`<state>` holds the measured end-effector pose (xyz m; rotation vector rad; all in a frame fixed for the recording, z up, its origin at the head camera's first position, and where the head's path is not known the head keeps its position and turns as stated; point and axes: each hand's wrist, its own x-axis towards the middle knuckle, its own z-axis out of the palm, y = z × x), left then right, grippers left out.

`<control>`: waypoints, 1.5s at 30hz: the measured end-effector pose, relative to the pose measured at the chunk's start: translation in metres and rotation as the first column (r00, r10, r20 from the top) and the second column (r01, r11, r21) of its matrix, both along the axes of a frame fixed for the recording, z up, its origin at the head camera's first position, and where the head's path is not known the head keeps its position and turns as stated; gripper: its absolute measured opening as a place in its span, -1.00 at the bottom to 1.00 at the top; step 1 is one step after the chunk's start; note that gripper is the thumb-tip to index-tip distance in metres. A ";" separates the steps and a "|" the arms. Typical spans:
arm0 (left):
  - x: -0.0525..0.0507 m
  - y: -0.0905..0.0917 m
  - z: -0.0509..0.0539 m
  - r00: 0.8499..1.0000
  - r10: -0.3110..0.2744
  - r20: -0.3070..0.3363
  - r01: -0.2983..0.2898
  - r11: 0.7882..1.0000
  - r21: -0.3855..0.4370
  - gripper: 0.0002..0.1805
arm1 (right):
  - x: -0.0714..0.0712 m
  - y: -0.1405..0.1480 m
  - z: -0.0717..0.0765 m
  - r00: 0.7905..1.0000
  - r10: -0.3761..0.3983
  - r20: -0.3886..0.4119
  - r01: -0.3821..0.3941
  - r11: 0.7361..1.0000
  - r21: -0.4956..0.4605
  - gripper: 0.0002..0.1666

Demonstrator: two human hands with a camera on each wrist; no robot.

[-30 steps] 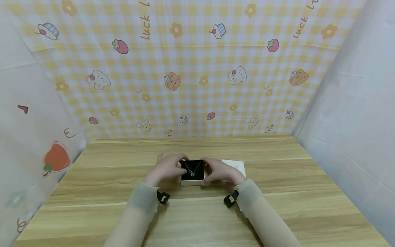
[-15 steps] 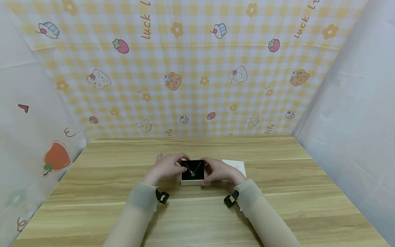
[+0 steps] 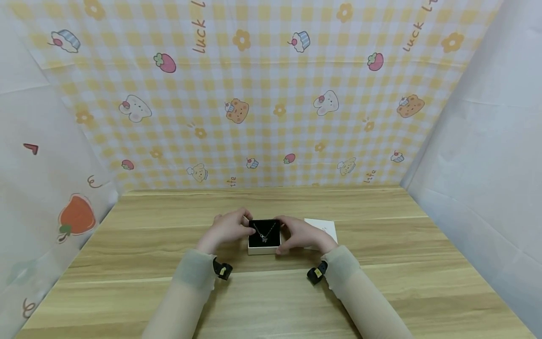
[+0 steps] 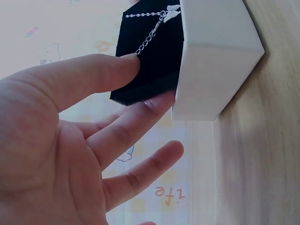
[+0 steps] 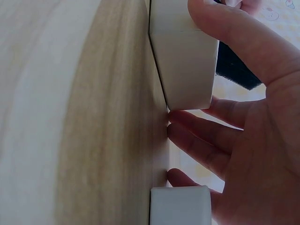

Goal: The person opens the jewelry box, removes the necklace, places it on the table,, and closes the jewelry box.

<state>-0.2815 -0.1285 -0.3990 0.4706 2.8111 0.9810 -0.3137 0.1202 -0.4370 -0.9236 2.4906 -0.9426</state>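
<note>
A small white jewellery box (image 3: 262, 251) sits lidless on the table, a black velvet insert (image 3: 257, 243) at its top. Across the insert hangs a silver necklace (image 4: 146, 43) with a butterfly-like pendant (image 4: 170, 13). In the left wrist view the insert (image 4: 157, 70) stands proud of the box wall. My left hand (image 3: 227, 229) pinches its edge, thumb on the velvet face and a finger against the underside. My right hand (image 3: 299, 232) grips the box from the right, thumb on the front wall and fingers at the side and back.
A white lid (image 3: 325, 227) with faint print lies just right of the box, partly behind my right hand and wrist. The wooden table (image 3: 271, 301) meets a yellow checked cloth (image 3: 271, 141) at the back. White cloth walls (image 3: 478, 141) stand on both sides.
My left fingers have shifted slightly left along the box's back left corner, with the thumb staying on the insert. The right hand, box and lid have not visibly moved.
</note>
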 end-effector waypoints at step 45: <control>-0.004 -0.003 -0.002 0.998 -0.057 0.008 0.057 0.998 -0.007 -0.86 | 0.001 0.000 0.002 1.000 0.009 0.029 -0.008 1.000 -0.029 -0.01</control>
